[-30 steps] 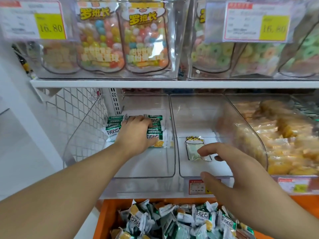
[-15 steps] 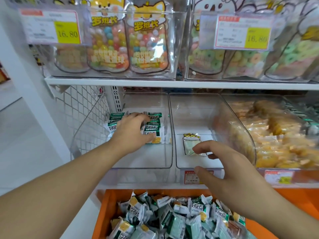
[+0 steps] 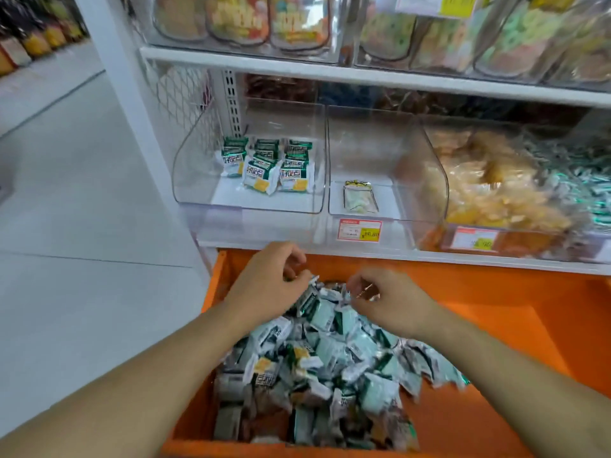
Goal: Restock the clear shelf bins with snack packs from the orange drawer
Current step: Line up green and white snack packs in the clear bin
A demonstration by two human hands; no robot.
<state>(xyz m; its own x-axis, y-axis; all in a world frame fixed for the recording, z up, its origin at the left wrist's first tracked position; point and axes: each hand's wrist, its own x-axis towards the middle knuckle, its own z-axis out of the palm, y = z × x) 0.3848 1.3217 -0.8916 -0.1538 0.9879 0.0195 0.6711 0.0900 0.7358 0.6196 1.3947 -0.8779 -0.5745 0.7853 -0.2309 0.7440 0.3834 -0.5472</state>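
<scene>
While both hands are reaching down into the orange drawer (image 3: 496,302), the left hand (image 3: 267,285) is curling its fingers at the far edge of the heap of snack packs (image 3: 317,355), and the right hand (image 3: 393,300) is doing the same just beside it. Each seems to be pinching at a wrapper edge; whether either is truly holding a pack I cannot tell, since the fingertips are blurred against the foil.

Beneath and nearer than the hands, the packs are lying loose and jumbled, pointing every way, so no single long axis is offering itself.

Beyond and above the left hand, the left clear bin (image 3: 198,180) is sitting on the shelf with a few stacked packs (image 3: 264,163) at its back and bare floor in front. It is lying almost straight ahead of the left hand, which is nearer, so that hand is probably the better one for lifting up and forward. Beyond the right hand, the middle bin (image 3: 436,180) is holding one small pouch (image 3: 359,200).
</scene>
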